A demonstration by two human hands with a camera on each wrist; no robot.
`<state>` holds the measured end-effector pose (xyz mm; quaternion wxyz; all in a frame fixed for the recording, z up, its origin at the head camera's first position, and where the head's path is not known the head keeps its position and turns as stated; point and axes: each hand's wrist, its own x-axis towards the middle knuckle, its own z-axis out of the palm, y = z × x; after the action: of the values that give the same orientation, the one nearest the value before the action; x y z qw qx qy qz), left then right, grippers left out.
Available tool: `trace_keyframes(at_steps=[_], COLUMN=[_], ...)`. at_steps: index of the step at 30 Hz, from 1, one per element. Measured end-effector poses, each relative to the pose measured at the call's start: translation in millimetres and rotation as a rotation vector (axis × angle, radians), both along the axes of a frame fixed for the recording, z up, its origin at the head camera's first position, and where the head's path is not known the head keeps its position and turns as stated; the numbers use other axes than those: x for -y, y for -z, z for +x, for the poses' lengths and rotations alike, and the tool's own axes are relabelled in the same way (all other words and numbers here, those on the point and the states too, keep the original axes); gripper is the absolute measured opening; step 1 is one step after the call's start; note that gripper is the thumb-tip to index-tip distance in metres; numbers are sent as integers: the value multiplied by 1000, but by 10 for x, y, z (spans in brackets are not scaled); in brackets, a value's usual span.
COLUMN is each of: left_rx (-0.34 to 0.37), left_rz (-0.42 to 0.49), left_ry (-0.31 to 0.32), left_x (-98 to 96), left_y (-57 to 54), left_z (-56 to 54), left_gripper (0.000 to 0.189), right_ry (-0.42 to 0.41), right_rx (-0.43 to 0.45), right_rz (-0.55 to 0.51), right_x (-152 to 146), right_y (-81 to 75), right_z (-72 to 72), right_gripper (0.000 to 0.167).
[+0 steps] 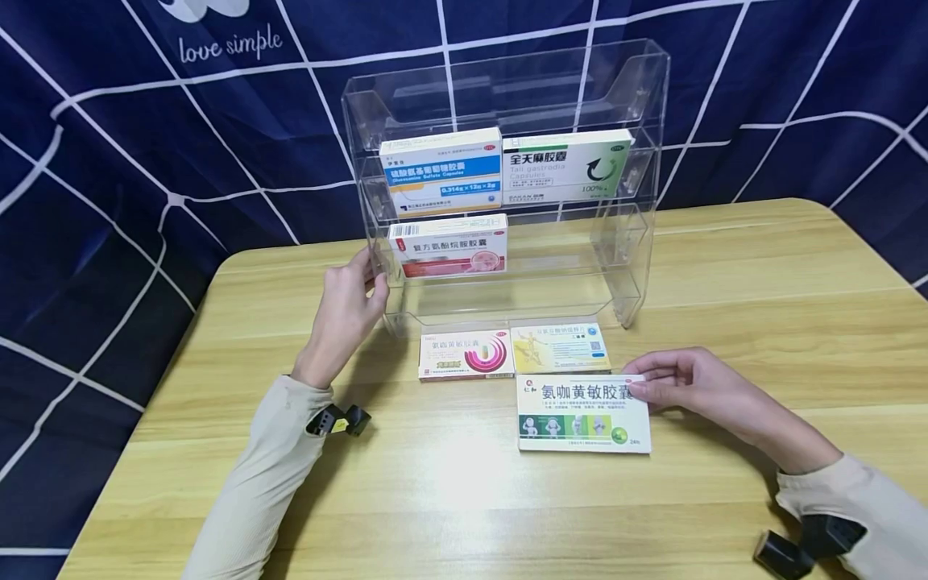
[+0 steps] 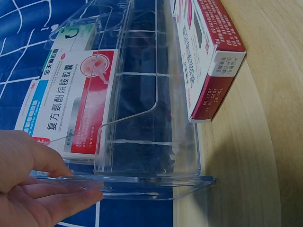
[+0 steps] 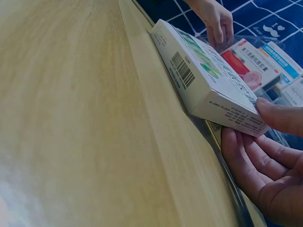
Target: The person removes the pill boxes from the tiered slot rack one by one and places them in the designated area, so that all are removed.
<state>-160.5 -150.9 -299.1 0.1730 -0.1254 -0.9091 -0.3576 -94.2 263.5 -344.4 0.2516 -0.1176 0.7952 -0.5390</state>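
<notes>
My left hand (image 1: 346,304) grips the left side panel of a clear plastic display rack (image 1: 648,121). In the left wrist view, the thumb and fingers of that hand (image 2: 40,182) lie on either side of the panel's edge. With thumb and fingers, my right hand (image 1: 699,395) pinches the right end of a white and green medicine box (image 1: 583,412) in front of the rack. The right wrist view shows this box (image 3: 191,71) tilted, its barcode side towards the camera. The right thumb is on its printed face, the fingers (image 3: 246,156) underneath.
On the rack stand a blue and white box (image 1: 444,173), a green and white box (image 1: 565,167) and, lower left, a red and white box (image 1: 449,248). A pink and white box (image 1: 464,354) and a yellow box (image 1: 560,348) are at the rack's front. The wooden table (image 1: 406,483) meets a dark blue curtain.
</notes>
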Motion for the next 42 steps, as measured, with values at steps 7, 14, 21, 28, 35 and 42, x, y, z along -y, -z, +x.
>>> trace_keyframes(at_steps=[7,14,21,28,35,42], left_rx=[9,0,5,2,-3,-11], left_rz=[0,0,9,1,4,4], left_ry=[-11,-7,-5,-11,-9,-10], left_x=[9,11,8,6,8,7], left_y=[4,17,19,19,15,10], left_z=[14,8,3,8,5,0], left_gripper=[24,23,24,24,23,22], right_ry=[-1,-10,-23,-8,-23,-9], right_rx=[14,21,40,48,48,-57], right_rz=[6,-23,-25,-11,-4,108], right_x=[10,-9,-6,-17,-30,-3], right_y=[10,41,33,31,26,5], right_z=[2,-6,-15,-36,-65,-68], right_gripper=[38,35,37,42,42,39])
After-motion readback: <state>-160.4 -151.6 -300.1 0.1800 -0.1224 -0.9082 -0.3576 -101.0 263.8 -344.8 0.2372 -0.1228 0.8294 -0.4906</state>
